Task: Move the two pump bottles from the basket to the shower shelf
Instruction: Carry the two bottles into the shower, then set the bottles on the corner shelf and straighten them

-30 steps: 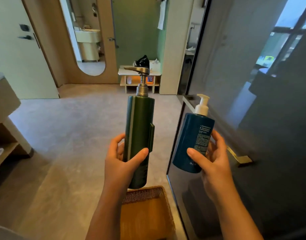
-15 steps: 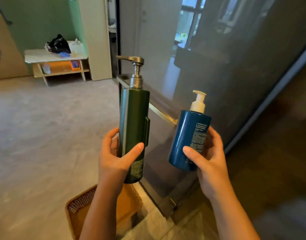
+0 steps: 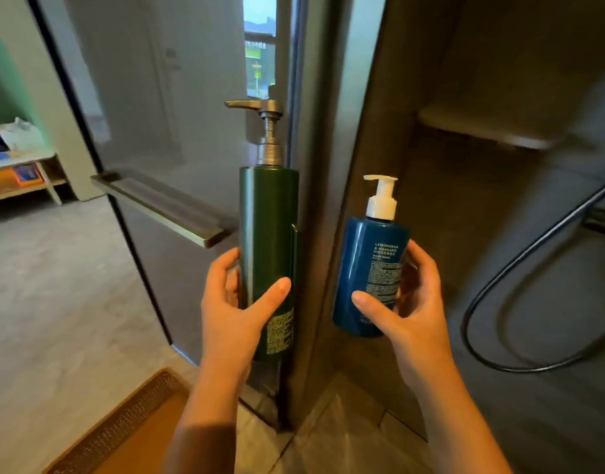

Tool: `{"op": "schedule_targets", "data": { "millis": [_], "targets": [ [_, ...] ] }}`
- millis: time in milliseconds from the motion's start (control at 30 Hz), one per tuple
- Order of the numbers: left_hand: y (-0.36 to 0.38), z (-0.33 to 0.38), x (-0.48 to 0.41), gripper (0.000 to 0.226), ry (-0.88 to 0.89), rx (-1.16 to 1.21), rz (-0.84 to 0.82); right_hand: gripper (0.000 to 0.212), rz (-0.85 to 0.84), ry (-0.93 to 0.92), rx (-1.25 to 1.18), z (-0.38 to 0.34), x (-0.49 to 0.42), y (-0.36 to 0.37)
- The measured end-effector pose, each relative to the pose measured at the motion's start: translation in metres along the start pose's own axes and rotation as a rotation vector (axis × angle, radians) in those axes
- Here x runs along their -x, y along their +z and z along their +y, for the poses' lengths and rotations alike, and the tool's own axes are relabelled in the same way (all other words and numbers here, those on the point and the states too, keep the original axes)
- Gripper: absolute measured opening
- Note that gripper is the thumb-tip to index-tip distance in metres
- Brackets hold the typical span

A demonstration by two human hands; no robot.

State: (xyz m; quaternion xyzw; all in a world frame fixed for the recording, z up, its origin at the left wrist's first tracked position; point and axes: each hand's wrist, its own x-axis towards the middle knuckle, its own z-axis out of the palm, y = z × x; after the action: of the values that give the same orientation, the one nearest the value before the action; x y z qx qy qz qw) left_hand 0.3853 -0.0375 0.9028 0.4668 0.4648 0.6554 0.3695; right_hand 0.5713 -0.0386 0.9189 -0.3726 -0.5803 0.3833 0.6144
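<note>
Two rigid, likely slick bottles: left hand point(image 3: 232, 313) grips green bottle point(image 3: 268, 254) low, right hand point(image 3: 410, 302) clasps blue bottle point(image 3: 369, 268) mid-body.

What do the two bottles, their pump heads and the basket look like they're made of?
Green bottle: glossy, metal or hard plastic; unclear. Its pump: brushed metal look. Blue bottle: smooth plastic, seemingly, with a white plastic pump. Basket: woven, probably wicker.

Left hand point(image 3: 236, 313), right hand point(image 3: 410, 302) raised, each curled gripping.
</note>
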Motion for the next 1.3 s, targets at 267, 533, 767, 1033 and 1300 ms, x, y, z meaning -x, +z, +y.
{"op": "schedule_targets", "data": {
  "millis": [267,533,767,1033,1300],
  "targets": [
    [0.143,0.012,0.064,0.071,-0.008,0.034,-0.183,0.075,0.185,-0.048,0.113,-0.034,0.044,-0.149],
    [0.248,0.014,0.101,0.061,0.044,0.095,-0.349,0.077,0.331,-0.045,0.197,-0.057,0.07,-0.25],
    [0.306,0.017,0.088,0.06,0.071,0.111,-0.418,0.077,0.394,-0.042,0.216,-0.056,0.049,-0.3],
    [0.353,0.015,0.02,0.075,0.131,0.143,-0.383,0.082,0.348,-0.115,0.292,-0.054,-0.039,-0.317],
    [0.366,0.018,-0.046,0.065,0.203,0.156,-0.304,0.076,0.242,-0.215,0.252,-0.047,-0.121,-0.309]
  ]
}}
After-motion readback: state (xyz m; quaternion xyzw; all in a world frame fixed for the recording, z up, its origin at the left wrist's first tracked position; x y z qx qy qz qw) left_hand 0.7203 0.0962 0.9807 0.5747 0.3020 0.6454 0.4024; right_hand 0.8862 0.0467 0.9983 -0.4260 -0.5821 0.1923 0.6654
